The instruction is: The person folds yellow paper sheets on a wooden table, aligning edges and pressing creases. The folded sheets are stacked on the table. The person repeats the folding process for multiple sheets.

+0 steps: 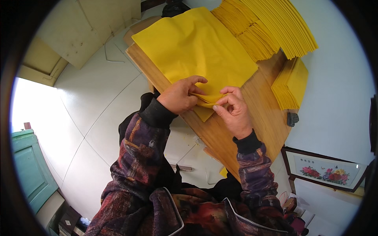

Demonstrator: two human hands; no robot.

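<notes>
left hand: pinching near corner of yellow paper sheet
right hand: gripping the same folded corner
wooden board: under the sheet
yellow paper stacks: far right
framed flower picture: near right

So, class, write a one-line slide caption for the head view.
Both hands, left hand and right hand, pinch a yellow paper sheet on a wooden board.

A wooden board carries a large yellow paper sheet. Beyond the sheet lies a fanned stack of yellow sheets; beside it, a smaller yellow stack and a small dark object.
</notes>
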